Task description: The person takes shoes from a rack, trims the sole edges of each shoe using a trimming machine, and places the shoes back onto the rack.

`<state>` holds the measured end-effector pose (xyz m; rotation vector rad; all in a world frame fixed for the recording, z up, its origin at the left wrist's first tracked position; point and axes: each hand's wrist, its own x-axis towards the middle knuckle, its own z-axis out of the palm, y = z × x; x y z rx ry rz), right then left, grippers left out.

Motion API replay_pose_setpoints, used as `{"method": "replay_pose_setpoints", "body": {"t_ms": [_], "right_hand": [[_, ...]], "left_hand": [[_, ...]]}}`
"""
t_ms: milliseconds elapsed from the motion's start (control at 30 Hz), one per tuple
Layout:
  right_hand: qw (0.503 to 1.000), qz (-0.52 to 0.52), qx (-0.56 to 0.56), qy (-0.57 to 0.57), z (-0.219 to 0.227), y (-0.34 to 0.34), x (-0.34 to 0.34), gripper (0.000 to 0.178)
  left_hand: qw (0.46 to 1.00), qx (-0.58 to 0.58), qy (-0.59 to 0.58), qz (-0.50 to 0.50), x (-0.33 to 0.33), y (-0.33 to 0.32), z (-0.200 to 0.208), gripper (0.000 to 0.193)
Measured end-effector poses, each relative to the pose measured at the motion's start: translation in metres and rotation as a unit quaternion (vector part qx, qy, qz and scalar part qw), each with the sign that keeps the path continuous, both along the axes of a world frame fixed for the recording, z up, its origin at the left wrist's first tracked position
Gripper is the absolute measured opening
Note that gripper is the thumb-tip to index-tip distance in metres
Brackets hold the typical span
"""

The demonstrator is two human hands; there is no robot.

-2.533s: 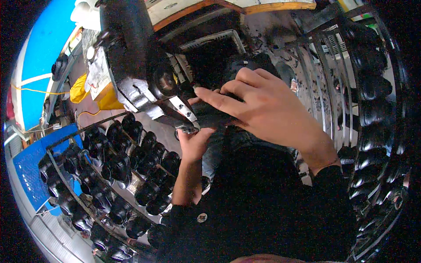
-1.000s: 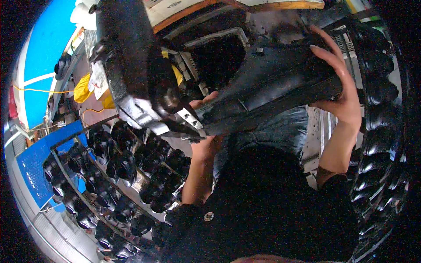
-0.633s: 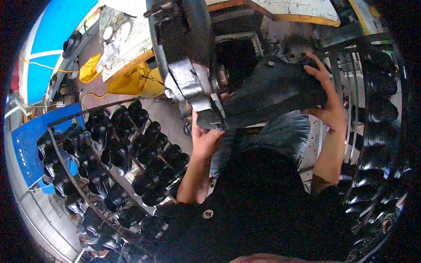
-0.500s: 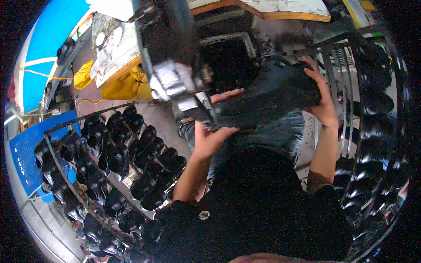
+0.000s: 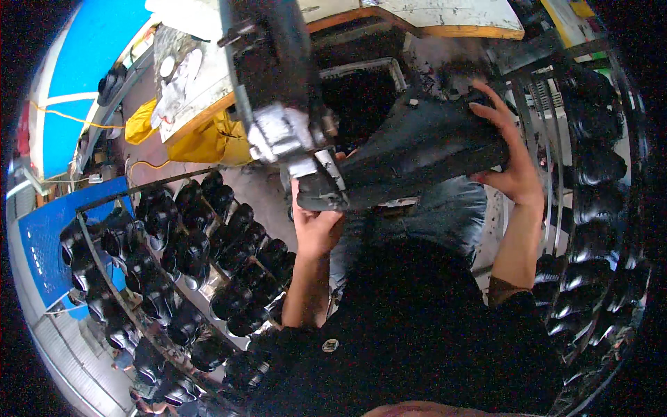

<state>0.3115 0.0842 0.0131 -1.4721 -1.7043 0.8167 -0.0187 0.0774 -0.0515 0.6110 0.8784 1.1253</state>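
A long black boot (image 5: 424,149) lies across my lap, its narrow end to the left and its broad end to the right. My left hand (image 5: 318,233) grips the narrow end, with the thumb on the near side and most fingers hidden beneath. Around the broad end curls my right hand (image 5: 514,163), fingers on the far edge and thumb on the near one. Right above the narrow end is the metal head of a dark machine (image 5: 285,135). Whether the head's lower tip touches the boot, I cannot tell.
Racks of black shoes (image 5: 187,257) stand at the left, and more shoes (image 5: 590,208) fill a rack at the right. Beyond the boot sits a crate (image 5: 361,66) with dark contents. A worn white worktable (image 5: 445,14) runs along the far side; yellow cloth (image 5: 215,142) hangs at left.
My left hand has shifted left and closed around the boot's narrow end, and its fingers show less. The boot has turned slightly, its narrow end now farther left beneath the machine head.
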Motion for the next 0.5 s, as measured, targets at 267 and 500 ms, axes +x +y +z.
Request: {"method": "replay_pose_setpoints", "body": {"t_ms": [267, 500], "right_hand": [[0.999, -0.025, -0.019, 0.042, -0.014, -0.026, 0.015, 0.097], [0.996, -0.052, 0.041, 0.058, 0.014, -0.037, 0.02, 0.094]], "left_hand": [[0.997, 0.025, -0.016, -0.068, 0.017, 0.005, 0.016, 0.069], [0.992, 0.061, -0.046, -0.096, 0.031, 0.012, 0.01, 0.067]]}}
